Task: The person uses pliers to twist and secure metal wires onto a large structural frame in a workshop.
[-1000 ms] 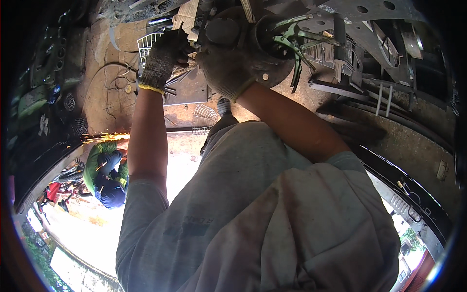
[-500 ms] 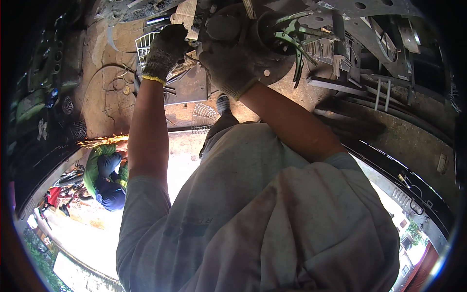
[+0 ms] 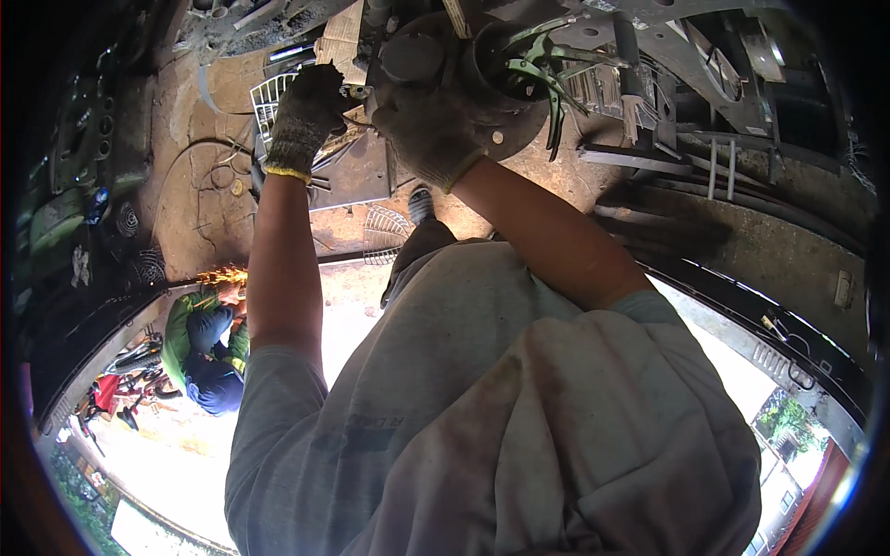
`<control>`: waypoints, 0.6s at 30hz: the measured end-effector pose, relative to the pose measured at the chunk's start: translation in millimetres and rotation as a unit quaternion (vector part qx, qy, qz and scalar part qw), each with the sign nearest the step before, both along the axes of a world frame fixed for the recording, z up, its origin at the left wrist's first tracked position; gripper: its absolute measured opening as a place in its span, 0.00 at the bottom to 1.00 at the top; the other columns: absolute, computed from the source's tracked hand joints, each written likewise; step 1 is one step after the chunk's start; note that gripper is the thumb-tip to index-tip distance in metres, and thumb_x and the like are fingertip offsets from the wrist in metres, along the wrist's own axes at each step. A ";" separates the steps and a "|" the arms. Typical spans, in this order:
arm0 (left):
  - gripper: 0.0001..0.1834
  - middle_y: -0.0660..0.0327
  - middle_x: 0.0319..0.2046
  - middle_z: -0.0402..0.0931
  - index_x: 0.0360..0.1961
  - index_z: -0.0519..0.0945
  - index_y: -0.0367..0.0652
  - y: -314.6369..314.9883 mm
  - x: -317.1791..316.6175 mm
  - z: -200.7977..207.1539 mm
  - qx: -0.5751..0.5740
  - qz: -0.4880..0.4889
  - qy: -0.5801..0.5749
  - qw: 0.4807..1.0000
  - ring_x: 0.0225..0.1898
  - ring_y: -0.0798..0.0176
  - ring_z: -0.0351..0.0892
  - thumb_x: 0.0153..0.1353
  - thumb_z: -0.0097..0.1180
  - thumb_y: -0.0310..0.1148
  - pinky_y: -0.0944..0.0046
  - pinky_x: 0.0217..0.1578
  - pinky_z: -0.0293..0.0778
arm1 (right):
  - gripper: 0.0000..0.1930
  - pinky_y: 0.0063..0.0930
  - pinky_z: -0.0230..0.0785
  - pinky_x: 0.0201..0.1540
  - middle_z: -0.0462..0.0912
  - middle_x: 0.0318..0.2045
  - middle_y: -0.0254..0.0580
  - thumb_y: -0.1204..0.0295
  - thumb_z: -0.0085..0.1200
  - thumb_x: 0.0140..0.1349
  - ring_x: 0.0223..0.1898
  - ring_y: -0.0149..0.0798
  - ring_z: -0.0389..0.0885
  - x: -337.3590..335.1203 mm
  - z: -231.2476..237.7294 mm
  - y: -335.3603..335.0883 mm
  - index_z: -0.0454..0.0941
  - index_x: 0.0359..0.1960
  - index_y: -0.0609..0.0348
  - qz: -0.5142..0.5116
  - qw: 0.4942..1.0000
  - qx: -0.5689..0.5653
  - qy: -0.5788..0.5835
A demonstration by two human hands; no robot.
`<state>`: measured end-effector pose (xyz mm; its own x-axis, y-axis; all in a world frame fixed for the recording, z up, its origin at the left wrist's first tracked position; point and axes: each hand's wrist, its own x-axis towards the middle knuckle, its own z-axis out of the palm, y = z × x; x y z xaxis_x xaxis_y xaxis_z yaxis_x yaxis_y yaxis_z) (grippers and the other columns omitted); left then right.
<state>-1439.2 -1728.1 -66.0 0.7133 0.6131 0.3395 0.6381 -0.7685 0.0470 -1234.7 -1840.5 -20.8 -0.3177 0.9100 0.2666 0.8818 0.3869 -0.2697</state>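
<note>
My left hand (image 3: 304,120), in a dirty knitted glove with a yellow cuff, is closed. A small metal end (image 3: 356,91) sticks out beside its fingers; the rest of that piece is hidden. My right hand (image 3: 428,134), gloved too, is curled with its fingers toward the left hand, beside a dark round metal base (image 3: 508,139). A thin rod (image 3: 358,123) shows between the two hands. What the right fingers hold is hidden. On the base stand a round block (image 3: 413,59) and a cup holding several green-handled pliers or clamps (image 3: 542,74).
A white wire rack (image 3: 272,97) lies left of my left hand, and a curved wire grid (image 3: 386,232) near my foot (image 3: 422,204). Metal bars and offcuts (image 3: 640,162) crowd the right. At lower left a person in green (image 3: 206,347) crouches by flying sparks (image 3: 222,276).
The view has shifted slightly. The small metal end beside my left hand shows more plainly now. My right hand stays in about the same place. The sparks by the other person have changed shape.
</note>
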 end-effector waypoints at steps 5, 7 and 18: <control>0.23 0.61 0.35 0.80 0.55 0.75 0.38 -17.1 -15.0 -31.2 -0.110 0.017 -0.099 0.989 0.34 0.65 0.82 0.56 0.56 0.27 0.64 0.40 0.80 | 0.06 0.49 0.74 0.43 0.82 0.37 0.42 0.68 0.54 0.55 0.42 0.48 0.83 7.2 0.5 -1.0 0.83 0.31 0.50 0.035 0.999 0.018 0.000; 0.25 0.60 0.36 0.80 0.54 0.75 0.39 -16.3 -13.3 -40.2 -0.204 0.054 -0.149 0.966 0.35 0.63 0.82 0.53 0.58 0.26 0.64 0.41 0.80 | 0.06 0.49 0.74 0.42 0.82 0.37 0.43 0.68 0.54 0.55 0.40 0.49 0.84 7.1 -1.4 -1.7 0.83 0.31 0.51 0.039 0.999 0.021 0.003; 0.19 0.59 0.38 0.80 0.53 0.76 0.39 -55.9 35.0 119.6 -0.486 0.110 -0.492 0.714 0.29 0.68 0.82 0.69 0.53 0.42 0.72 0.26 0.76 | 0.09 0.44 0.75 0.30 0.80 0.31 0.43 0.63 0.57 0.60 0.30 0.48 0.83 -6.3 53.4 -13.2 0.79 0.37 0.53 0.005 0.999 -0.032 0.041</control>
<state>-1404.2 -1783.9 53.6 0.2731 0.9606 -0.0518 0.0291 0.0456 0.9985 -1241.0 -1853.7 32.6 -0.3063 0.9231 0.2325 0.8524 0.3747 -0.3647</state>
